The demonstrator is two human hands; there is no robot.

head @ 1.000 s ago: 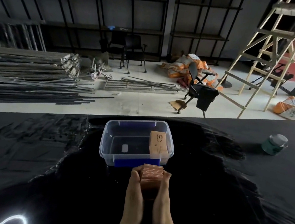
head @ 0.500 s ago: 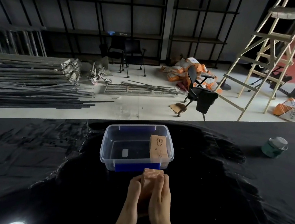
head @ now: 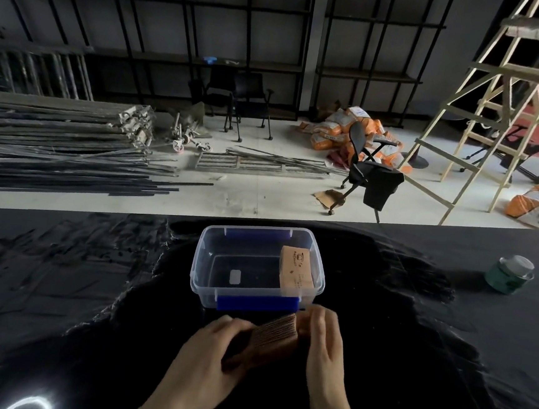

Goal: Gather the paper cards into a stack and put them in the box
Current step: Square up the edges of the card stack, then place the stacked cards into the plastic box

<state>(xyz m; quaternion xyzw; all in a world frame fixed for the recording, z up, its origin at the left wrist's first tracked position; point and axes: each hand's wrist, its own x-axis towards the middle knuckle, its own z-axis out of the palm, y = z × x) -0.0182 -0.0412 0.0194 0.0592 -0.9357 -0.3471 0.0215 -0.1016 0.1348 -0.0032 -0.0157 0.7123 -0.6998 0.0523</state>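
Note:
A brown stack of paper cards stands on edge on the black table, just in front of the clear plastic box with blue clips. My left hand presses its left side and my right hand holds its right end. The stack is turned at an angle, its edges showing. Another tan stack of cards lies inside the box against its right wall.
A green tin with a silver lid sits on the table at the far right. The black table cover is wrinkled and glossy. Beyond the table lie metal bars, chairs, orange sacks and a wooden ladder.
My hands have spread apart and turned the card stack from end-on to slanted sideways. The hands and stack sit a little to the right of before.

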